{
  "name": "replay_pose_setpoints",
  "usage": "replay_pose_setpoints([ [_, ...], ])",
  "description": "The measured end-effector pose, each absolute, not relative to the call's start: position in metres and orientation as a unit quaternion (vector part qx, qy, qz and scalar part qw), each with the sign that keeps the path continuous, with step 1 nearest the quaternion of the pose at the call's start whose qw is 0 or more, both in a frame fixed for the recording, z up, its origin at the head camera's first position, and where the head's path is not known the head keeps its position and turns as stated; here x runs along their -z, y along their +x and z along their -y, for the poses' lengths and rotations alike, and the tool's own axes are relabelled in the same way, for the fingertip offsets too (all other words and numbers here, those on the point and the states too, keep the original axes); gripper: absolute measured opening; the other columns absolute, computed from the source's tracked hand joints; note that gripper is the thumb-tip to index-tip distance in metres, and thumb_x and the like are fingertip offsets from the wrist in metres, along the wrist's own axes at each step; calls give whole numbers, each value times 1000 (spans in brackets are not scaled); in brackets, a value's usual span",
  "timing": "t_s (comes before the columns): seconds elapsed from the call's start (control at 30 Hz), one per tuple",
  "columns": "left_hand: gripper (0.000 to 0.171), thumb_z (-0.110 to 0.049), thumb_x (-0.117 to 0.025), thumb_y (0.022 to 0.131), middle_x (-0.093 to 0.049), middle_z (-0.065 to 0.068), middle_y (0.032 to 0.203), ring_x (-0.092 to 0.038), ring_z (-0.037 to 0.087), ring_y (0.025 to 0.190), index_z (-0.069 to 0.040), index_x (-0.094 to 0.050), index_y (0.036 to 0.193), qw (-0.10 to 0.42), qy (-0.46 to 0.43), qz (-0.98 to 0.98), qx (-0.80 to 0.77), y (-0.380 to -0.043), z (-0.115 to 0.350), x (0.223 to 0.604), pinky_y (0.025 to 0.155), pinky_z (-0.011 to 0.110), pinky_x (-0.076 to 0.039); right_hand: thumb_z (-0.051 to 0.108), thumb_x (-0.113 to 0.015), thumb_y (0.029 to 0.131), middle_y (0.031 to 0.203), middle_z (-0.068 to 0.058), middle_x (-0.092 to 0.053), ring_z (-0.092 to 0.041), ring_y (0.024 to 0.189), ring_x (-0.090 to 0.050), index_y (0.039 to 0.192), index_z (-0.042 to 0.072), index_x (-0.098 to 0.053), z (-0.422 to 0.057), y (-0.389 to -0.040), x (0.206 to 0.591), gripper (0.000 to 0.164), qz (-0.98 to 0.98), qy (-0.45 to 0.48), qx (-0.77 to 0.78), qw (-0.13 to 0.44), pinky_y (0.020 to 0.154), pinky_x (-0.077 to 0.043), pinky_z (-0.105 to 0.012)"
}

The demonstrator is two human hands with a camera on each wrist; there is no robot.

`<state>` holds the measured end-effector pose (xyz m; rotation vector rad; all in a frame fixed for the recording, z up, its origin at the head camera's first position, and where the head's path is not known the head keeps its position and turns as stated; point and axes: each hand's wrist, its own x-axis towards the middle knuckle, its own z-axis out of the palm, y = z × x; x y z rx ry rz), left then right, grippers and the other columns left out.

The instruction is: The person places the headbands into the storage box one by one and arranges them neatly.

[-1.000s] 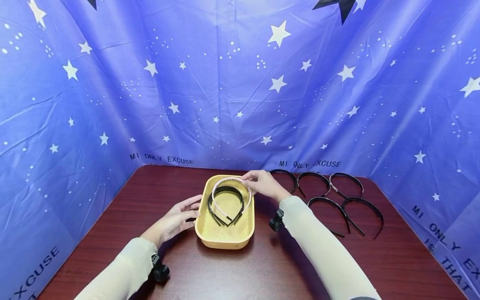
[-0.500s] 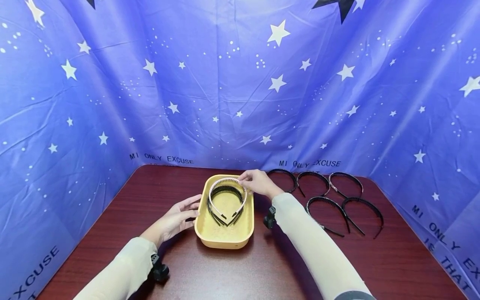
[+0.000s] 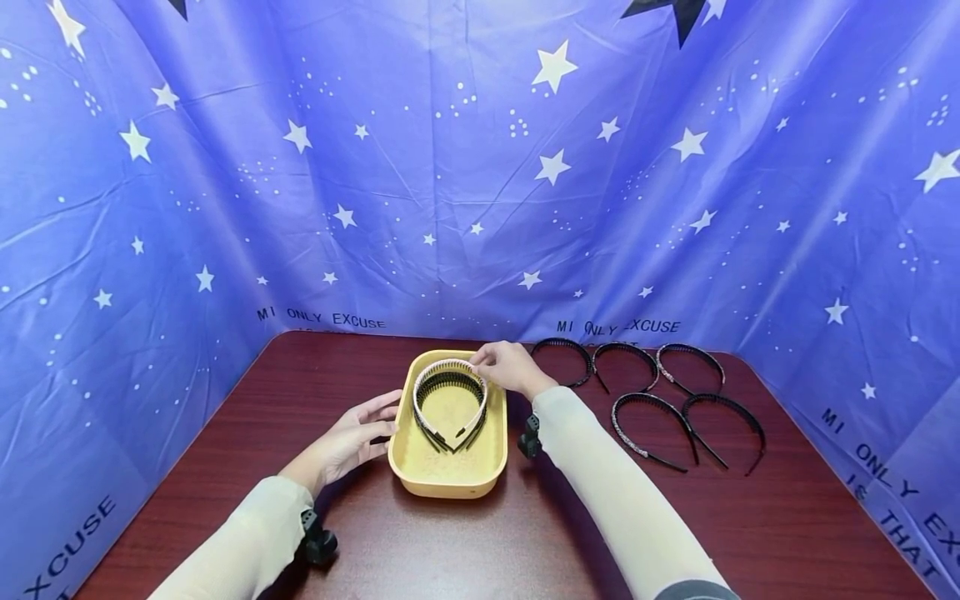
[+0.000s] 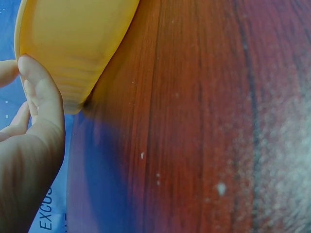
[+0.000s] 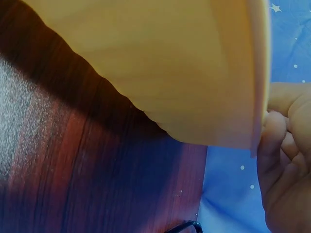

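Observation:
A yellow plastic bin (image 3: 448, 488) stands on the table, with black toothed headbands (image 3: 453, 382) nested together inside it. Over them lies a pale pinkish-white headband (image 3: 417, 400), its dark tips toward the bin's front. My right hand (image 3: 508, 368) reaches across the bin's far right rim and pinches the pale headband at its upper right side. At the bin's left side, my left hand (image 3: 351, 437) touches the rim with fairly straight fingers. The right wrist view shows the bin's outer wall (image 5: 160, 73) hiding the headband from that camera.
Several headbands lie on the right of the dark red wooden table (image 3: 247, 433), among them a speckled one (image 3: 624, 435) and a plain black one (image 3: 752, 417). A blue star-patterned cloth (image 3: 480, 167) hangs around the table's back and sides.
My right hand has moved left and slightly down, bringing the pale headband into line over the black ones. My left hand has stayed at the bin's side.

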<state>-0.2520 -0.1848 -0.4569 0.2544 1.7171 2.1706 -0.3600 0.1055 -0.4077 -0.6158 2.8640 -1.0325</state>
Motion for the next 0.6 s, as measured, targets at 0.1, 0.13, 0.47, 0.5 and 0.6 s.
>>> replay_pose_setpoints([
  [0.1, 69, 5, -56, 96, -43, 22, 144, -58, 24, 114, -2, -25, 157, 183, 90, -605, -770, -253, 184, 457, 94, 41, -52, 16, -71, 92, 88, 5, -71, -12, 79, -65, 100, 15, -76, -105, -361, 409, 9, -929, -200, 312, 3, 75, -53, -29],
  [0.13, 69, 5, -56, 96, -43, 22, 144, -59, 23, 113, -2, -24, 157, 183, 92, -604, -770, -253, 183, 457, 94, 41, -52, 16, -71, 92, 88, 5, -72, -12, 81, -65, 100, 16, -76, -105, -361, 409, 9, -930, -201, 308, 1, 77, -53, -30],
  [0.47, 70, 6, -55, 96, -40, 24, 146, -58, 24, 114, -2, -23, 158, 185, 92, -606, -768, -252, 185, 457, 96, 42, -51, 19, -74, 92, 88, 6, -72, -11, 83, -65, 100, 16, -76, -105, -360, 411, 10, -925, -203, 322, 6, 83, -53, -32],
  [0.5, 70, 5, -56, 96, -40, 24, 146, -58, 24, 114, -2, -24, 158, 185, 90, -606, -769, -252, 185, 457, 95, 42, -51, 19, -74, 92, 88, 6, -72, -11, 83, -66, 100, 16, -76, -105, -359, 411, 9, -924, -203, 324, 7, 83, -53, -32],
  [0.6, 70, 5, -56, 95, -42, 23, 145, -58, 24, 113, -2, -25, 157, 184, 86, -604, -771, -252, 185, 457, 94, 41, -52, 20, -75, 91, 88, 6, -72, -11, 84, -66, 100, 15, -76, -105, -359, 410, 10, -922, -205, 329, 9, 83, -53, -33],
])
